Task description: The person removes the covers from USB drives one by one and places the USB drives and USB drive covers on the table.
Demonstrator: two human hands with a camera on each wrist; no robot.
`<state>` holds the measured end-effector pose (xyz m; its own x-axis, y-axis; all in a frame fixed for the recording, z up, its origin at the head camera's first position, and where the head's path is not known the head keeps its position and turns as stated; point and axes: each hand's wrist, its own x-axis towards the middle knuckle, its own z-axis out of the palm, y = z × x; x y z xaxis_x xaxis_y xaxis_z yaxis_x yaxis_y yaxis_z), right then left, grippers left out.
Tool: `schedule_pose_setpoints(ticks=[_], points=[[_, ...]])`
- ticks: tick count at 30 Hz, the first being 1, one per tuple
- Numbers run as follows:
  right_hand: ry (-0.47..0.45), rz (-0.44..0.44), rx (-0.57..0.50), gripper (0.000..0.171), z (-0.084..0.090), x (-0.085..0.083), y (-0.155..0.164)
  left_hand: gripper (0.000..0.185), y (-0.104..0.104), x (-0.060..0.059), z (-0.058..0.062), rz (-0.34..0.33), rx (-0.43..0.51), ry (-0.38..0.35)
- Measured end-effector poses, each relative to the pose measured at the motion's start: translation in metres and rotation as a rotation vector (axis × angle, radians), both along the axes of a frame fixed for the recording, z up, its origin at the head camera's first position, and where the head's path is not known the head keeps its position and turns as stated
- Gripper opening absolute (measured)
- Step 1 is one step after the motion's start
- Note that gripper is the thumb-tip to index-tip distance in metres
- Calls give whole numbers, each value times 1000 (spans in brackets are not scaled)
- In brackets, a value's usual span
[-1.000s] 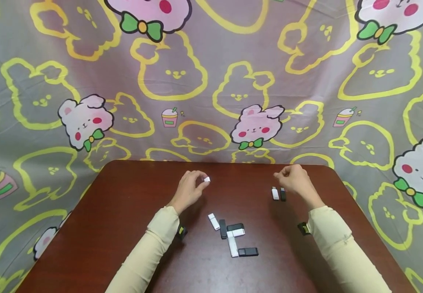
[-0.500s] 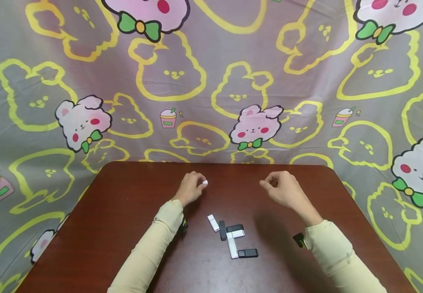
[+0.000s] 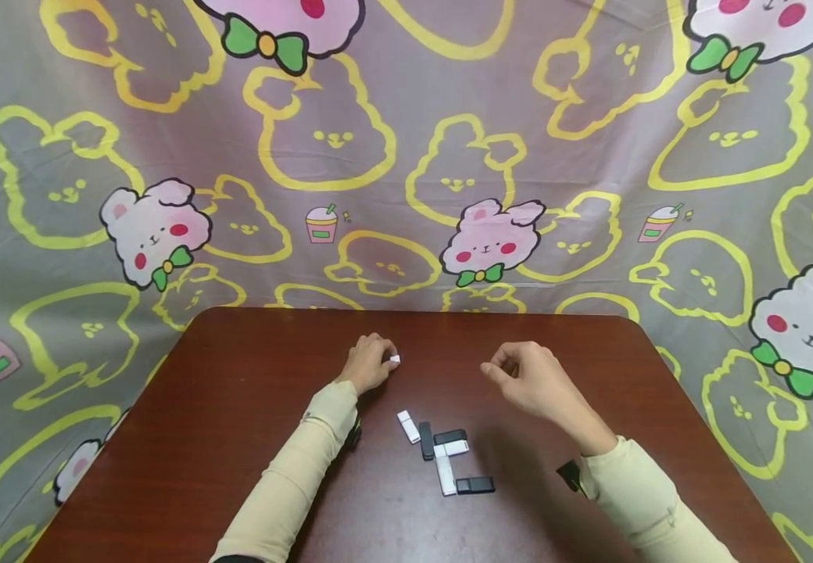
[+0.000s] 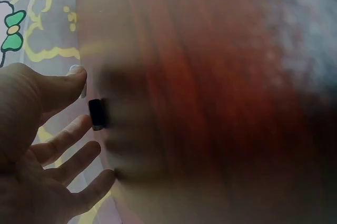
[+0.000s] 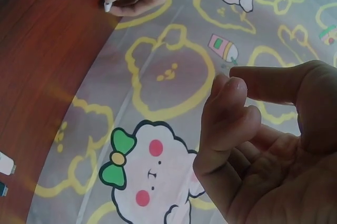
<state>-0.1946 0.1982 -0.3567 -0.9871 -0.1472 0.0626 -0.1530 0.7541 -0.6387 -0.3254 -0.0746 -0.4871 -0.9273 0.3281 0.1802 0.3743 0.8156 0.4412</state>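
Note:
My left hand (image 3: 367, 364) is over the far middle of the table and pinches a small white piece (image 3: 395, 359), like a USB stick cap. In the left wrist view, a small black piece (image 4: 96, 114) shows by the index fingertip; whether it is held I cannot tell. Right of it, my right hand (image 3: 535, 383) hovers, thumb against curled fingers, nothing visible between them. An open white USB stick (image 5: 6, 163) and a dark one (image 5: 2, 188) lie on the table; in the head view the right hand hides them. The left wrist view is blurred.
Nearer the front lie white USB sticks (image 3: 409, 427) and black ones (image 3: 475, 485), several in all, some touching. They rest on a reddish-brown table (image 3: 259, 375). A patterned cloth (image 3: 406, 172) hangs behind the table's far edge.
My right hand has moved left and nearer, with its fingers still curled, and now covers the two sticks seen at the right. The left hand has come slightly lower, keeping the white piece.

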Motion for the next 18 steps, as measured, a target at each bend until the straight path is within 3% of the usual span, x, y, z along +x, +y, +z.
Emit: schedule_pose_setpoints(ticks=[9,18], points=[[2,32,17,13,1,7,-5,11,-1,-3,-5,4,-41,-25],[-6,54,23,12,3,9,-5,13,-1,1,-1,-9,-40,-29]])
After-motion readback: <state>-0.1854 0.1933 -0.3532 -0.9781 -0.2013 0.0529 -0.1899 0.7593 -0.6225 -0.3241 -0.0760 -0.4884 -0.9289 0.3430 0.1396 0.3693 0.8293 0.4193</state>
